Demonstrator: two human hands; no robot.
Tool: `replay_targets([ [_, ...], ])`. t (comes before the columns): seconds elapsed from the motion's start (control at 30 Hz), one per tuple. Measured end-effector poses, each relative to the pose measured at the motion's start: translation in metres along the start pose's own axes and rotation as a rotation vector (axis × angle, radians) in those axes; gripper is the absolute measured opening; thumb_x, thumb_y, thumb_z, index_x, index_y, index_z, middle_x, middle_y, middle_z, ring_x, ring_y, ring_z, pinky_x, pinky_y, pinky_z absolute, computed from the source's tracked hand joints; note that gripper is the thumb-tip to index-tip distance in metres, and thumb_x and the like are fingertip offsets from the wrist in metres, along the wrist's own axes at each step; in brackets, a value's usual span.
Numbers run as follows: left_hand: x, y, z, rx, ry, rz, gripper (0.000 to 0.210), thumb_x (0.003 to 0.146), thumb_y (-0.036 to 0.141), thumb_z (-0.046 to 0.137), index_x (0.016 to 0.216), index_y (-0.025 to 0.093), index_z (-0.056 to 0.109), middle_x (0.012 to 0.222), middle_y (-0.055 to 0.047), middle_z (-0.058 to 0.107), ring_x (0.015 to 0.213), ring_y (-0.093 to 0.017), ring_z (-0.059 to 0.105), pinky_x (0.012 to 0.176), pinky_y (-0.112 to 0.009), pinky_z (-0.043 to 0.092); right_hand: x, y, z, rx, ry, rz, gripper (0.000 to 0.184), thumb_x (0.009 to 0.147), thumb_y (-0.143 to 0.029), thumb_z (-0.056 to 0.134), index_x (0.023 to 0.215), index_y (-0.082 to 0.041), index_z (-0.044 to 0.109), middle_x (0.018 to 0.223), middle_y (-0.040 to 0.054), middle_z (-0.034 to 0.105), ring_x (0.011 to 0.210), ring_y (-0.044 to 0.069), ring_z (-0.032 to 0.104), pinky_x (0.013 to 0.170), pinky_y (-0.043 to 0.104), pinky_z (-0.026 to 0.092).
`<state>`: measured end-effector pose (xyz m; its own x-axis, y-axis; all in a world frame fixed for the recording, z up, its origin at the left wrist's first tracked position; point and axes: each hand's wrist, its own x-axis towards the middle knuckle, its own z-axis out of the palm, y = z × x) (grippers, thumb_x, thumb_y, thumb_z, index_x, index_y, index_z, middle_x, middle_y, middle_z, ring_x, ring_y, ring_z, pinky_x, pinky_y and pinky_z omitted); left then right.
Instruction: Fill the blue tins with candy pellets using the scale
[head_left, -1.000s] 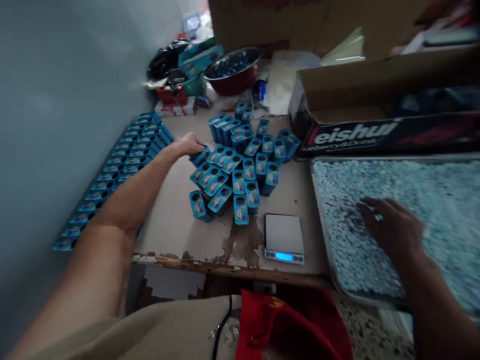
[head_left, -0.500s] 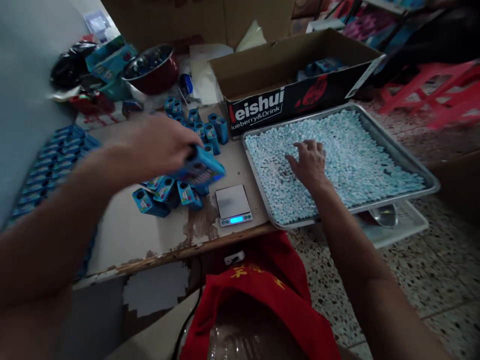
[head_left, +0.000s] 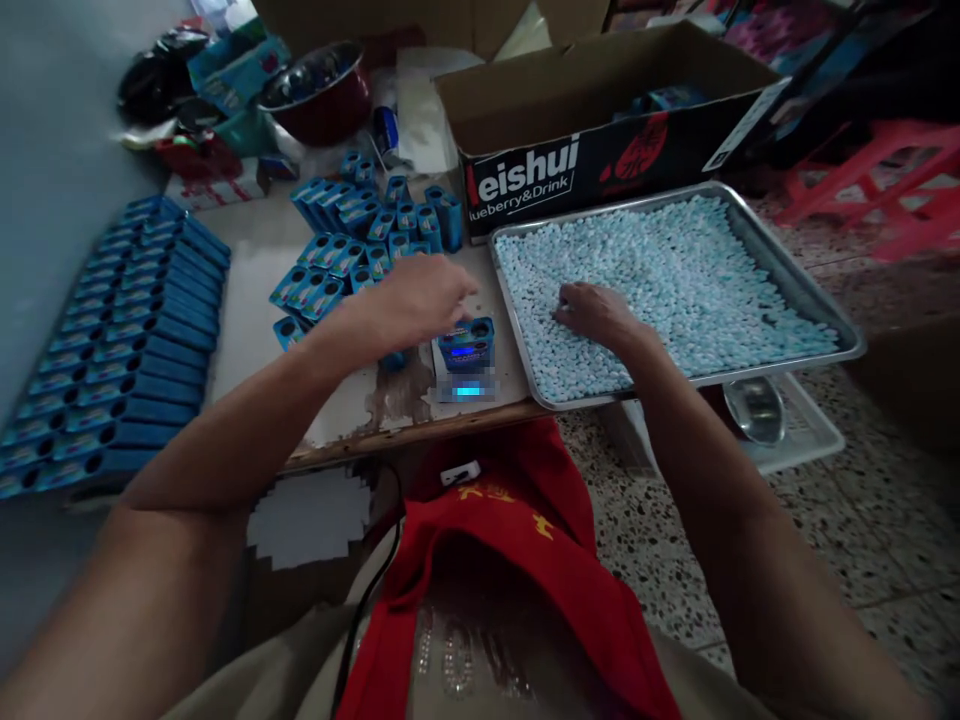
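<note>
Box (head_left: 468, 350), hole up, long axis seemingly upright — left hand (head_left: 441, 290) half-curled, hold unclear

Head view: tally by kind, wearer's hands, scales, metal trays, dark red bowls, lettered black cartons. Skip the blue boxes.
Hands, left hand and right hand: 2
Scale: 1
Metal tray: 1
Dark red bowl: 1
Lettered black carton: 1
Total: 6

Prob. packing wkshp w/ scale (head_left: 466, 391), pellet tray (head_left: 852, 342), blue pkgs (head_left: 161, 345).

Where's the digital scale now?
In the head view, the scale sits near centre, just left of the metal tray, with a blue box apparently on it.
</note>
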<state>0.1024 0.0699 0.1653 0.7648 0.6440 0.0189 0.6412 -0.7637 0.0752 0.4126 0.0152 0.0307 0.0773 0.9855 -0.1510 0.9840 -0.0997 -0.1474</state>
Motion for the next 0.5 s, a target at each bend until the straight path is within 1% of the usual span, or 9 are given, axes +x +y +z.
replay_targets([
  [0.07, -0.020, -0.015, -0.017, 0.067, -0.053, -0.031, 0.029, 0.103, 0.029, 0.083, 0.132, 0.024, 0.088, 0.111, -0.007, 0.086, 0.109, -0.030, 0.079, 0.104, -0.041, 0.060, -0.004, 0.002, -0.007, 0.019, -0.016, -0.016, 0.033, 0.107, -0.030, 0.070, 0.135, -0.017, 0.081, 0.130, 0.0193, 0.083, 0.121, 0.039, 0.077, 0.100, 0.043, 0.056],
  [0.1, -0.030, -0.022, -0.023, 0.078, -0.062, -0.036, 0.033, 0.105, 0.032, 0.082, 0.137, 0.022, 0.086, 0.111, -0.007, 0.086, 0.112, -0.030, 0.079, 0.109, -0.042, 0.060, -0.007, 0.004, -0.011, 0.045, -0.006, -0.015, 0.029, 0.104, -0.029, 0.072, 0.130, -0.018, 0.083, 0.123, 0.0171, 0.084, 0.116, 0.037, 0.078, 0.097, 0.042, 0.056],
  [0.17, -0.051, -0.033, -0.029, 0.051, -0.019, -0.047, 0.033, 0.105, 0.037, 0.082, 0.133, 0.020, 0.086, 0.105, -0.005, 0.084, 0.112, -0.029, 0.080, 0.114, -0.044, 0.059, -0.013, 0.008, -0.021, 0.119, 0.024, 0.005, 0.021, 0.100, -0.028, 0.076, 0.117, -0.019, 0.084, 0.107, 0.0120, 0.084, 0.102, 0.032, 0.078, 0.089, 0.038, 0.055],
  [0.23, -0.068, -0.041, -0.026, 0.004, 0.060, -0.077, 0.031, 0.103, 0.040, 0.084, 0.127, 0.019, 0.088, 0.099, -0.004, 0.083, 0.110, -0.030, 0.081, 0.115, -0.045, 0.060, -0.021, 0.010, -0.031, 0.190, 0.005, 0.023, 0.014, 0.097, -0.026, 0.080, 0.109, -0.019, 0.084, 0.093, 0.0077, 0.080, 0.089, 0.026, 0.073, 0.082, 0.034, 0.050],
  [0.33, -0.084, -0.042, -0.011, -0.115, 0.215, -0.127, 0.027, 0.103, 0.038, 0.084, 0.124, 0.022, 0.088, 0.096, -0.004, 0.084, 0.107, -0.030, 0.083, 0.113, -0.045, 0.061, -0.032, 0.004, -0.043, 0.198, -0.091, 0.019, 0.009, 0.096, -0.018, 0.080, 0.104, -0.016, 0.082, 0.086, 0.0055, 0.075, 0.081, 0.021, 0.064, 0.076, 0.033, 0.043],
  [0.43, -0.091, -0.040, 0.003, -0.225, 0.290, -0.163, 0.021, 0.099, 0.034, 0.089, 0.119, 0.028, 0.090, 0.095, -0.002, 0.086, 0.101, -0.029, 0.084, 0.106, -0.043, 0.064, -0.040, -0.007, -0.049, 0.179, -0.156, 0.033, 0.012, 0.100, -0.014, 0.076, 0.110, -0.013, 0.081, 0.082, 0.0053, 0.072, 0.075, 0.019, 0.059, 0.074, 0.033, 0.040],
  [0.5, -0.095, -0.041, 0.007, -0.298, 0.312, -0.191, 0.020, 0.096, 0.032, 0.091, 0.117, 0.030, 0.091, 0.096, -0.002, 0.087, 0.100, -0.029, 0.084, 0.104, -0.043, 0.065, -0.044, -0.014, -0.049, 0.190, -0.210, 0.062, 0.017, 0.103, -0.016, 0.073, 0.117, -0.011, 0.080, 0.077, 0.0047, 0.072, 0.070, 0.019, 0.060, 0.073, 0.032, 0.042],
])
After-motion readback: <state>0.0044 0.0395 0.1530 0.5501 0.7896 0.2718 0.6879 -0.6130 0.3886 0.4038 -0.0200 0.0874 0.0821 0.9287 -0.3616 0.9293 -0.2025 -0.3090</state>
